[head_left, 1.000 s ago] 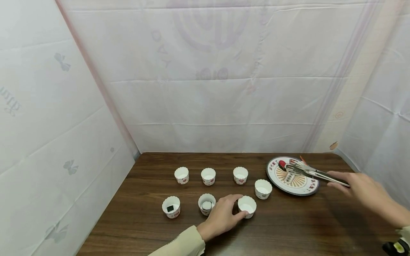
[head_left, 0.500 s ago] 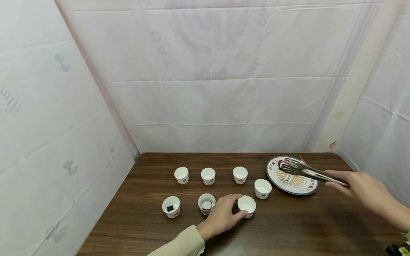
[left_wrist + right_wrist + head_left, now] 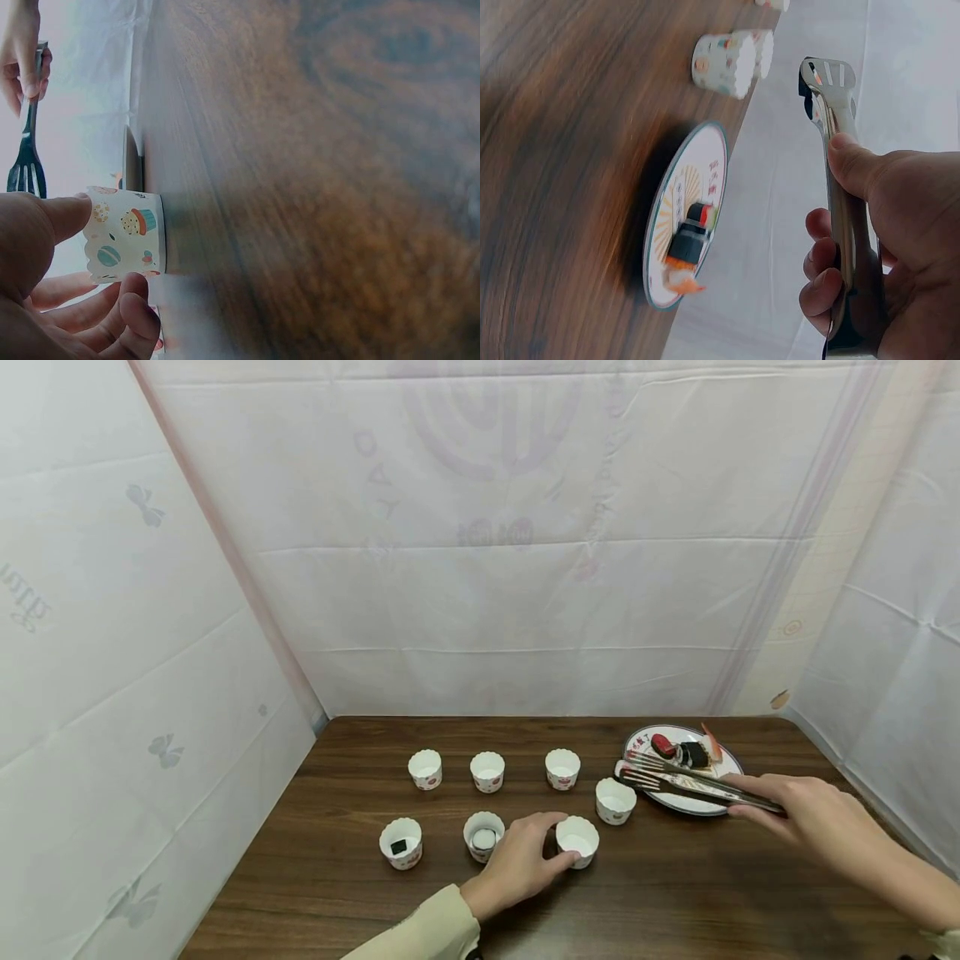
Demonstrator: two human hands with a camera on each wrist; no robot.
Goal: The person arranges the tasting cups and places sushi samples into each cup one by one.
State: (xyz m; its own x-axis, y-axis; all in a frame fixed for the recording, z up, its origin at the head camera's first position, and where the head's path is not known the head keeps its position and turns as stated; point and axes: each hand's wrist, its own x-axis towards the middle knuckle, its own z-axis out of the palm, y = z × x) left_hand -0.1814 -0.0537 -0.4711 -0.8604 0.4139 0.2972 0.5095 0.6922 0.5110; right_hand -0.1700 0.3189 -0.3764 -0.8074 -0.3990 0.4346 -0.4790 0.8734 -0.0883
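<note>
My left hand holds a white scalloped paper baking cup between thumb and fingers; the left wrist view shows its cupcake print. My right hand grips metal serving tongs, raised beside the plate's near left edge. Between the tong heads in the right wrist view sits a small dark piece, mostly hidden by the metal. On the round printed plate lie a red-topped sushi piece, a black-wrapped one and an orange-tailed shrimp piece.
Another baking cup stands between the held cup and the plate. Three cups form a back row, such as the middle one. At front left, one cup contains a dark piece and its neighbour a white round one.
My right hand has lifted the tongs off the plate and moved them left and toward me, with a small piece between the tips. The left hand and its cup have stayed put.
</note>
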